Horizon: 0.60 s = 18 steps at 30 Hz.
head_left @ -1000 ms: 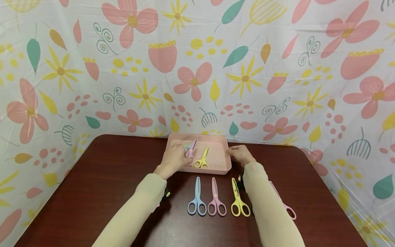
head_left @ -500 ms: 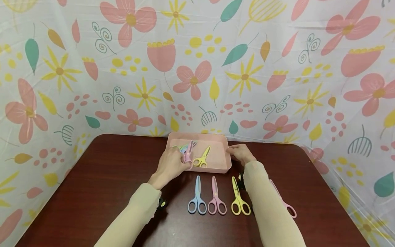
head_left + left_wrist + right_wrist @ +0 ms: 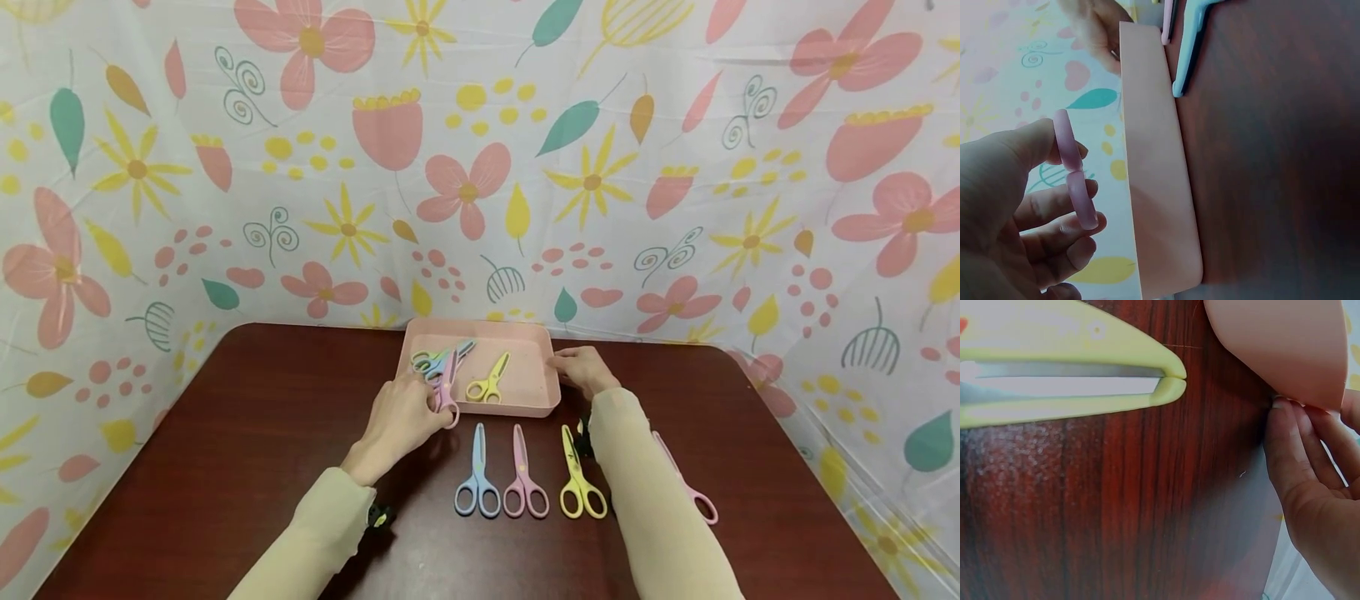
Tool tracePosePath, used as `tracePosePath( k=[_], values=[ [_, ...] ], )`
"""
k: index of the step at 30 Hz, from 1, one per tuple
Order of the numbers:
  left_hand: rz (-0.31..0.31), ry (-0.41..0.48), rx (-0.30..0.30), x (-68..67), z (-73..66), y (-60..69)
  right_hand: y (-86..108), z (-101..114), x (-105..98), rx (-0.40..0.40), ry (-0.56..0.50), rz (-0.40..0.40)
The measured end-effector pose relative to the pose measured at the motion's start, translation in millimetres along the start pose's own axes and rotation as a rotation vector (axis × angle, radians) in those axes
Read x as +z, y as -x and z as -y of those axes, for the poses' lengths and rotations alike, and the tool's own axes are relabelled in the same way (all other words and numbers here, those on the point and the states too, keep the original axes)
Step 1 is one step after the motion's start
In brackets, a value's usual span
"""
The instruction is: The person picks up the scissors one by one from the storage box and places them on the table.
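My left hand [image 3: 393,419] pinches a pair of light purple scissors [image 3: 447,387] by the handles, above the front left wall of a pink tray [image 3: 517,409]. The left wrist view shows the scissors' handle loops [image 3: 1080,200] edge-on between thumb and fingers. At the tray's right side my right hand [image 3: 587,372] grips the wall, with fingertips [image 3: 1282,415] at the underside of a corner. Inside the tray lie yellow scissors [image 3: 489,382] and, to the left, overlapping blue and greenish scissors [image 3: 430,364]; how many overlap I cannot tell.
In front of the tray, blue scissors [image 3: 477,475], pink scissors [image 3: 522,475] and yellow scissors [image 3: 575,475] lie in a row on the dark table [image 3: 247,450], tips away from me. Another pink pair [image 3: 702,502] is partly hidden by my right forearm. A floral cloth [image 3: 465,275] hangs behind.
My left hand has drawn the purple scissors toward me and left, from inside the tray to its front wall. Overlapping scissors behind it have come into view. The right hand stays on the tray.
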<state>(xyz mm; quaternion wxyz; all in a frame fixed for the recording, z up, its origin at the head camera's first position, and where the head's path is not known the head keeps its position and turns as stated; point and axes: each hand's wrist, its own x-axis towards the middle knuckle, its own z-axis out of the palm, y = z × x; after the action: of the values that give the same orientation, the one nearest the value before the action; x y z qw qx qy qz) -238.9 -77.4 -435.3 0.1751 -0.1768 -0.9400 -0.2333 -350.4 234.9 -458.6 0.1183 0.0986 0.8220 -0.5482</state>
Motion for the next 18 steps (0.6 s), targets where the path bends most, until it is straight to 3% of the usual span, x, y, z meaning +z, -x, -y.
tracePosePath(
  k=[10, 18],
  values=[
    [-0.022, -0.009, 0.032, -2.6, 0.5, 21.2, -0.8, 1, -1, -0.008, -0.007, 0.011],
    [0.001, -0.020, 0.006, -5.1, -0.7, 37.9, 0.0, 2, -1, 0.000, -0.024, 0.010]
  ],
)
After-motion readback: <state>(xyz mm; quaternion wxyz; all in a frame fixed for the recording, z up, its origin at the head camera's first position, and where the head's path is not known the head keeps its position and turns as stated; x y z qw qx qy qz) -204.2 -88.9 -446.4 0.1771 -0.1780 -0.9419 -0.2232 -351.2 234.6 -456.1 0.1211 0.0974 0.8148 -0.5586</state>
